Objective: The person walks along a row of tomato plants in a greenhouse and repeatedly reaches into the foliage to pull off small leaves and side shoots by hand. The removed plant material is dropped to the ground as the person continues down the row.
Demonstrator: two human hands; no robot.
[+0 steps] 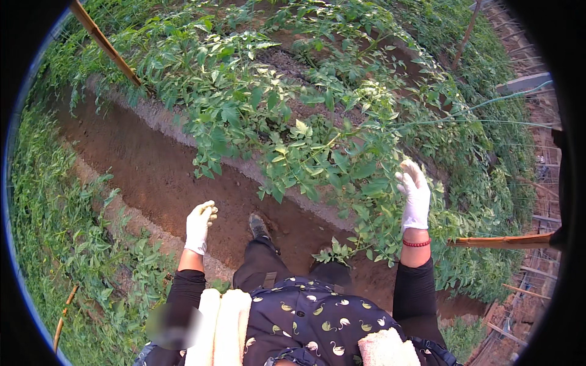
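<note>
My left hand [200, 224], in a white glove stained yellow-green at the fingers, hangs over the dirt path with its fingers loosely curled; nothing shows in it. My right hand [415, 194], gloved in white with a red bead bracelet on the wrist, reaches up beside leafy plants that look like tomato plants [339, 160]. Its fingers are bent near the leaves, and whether they touch a stem cannot be told. Green twine [471, 110] runs from the foliage near this hand towards the upper right.
A dirt path [151, 160] runs diagonally between planted rows. Bamboo poles [107, 45], [503, 241] rise at the upper left and right. More plants [82, 238] grow at the left. My shoe [259, 226] is on the path, and a leafy shoot [336, 252] overhangs my other leg.
</note>
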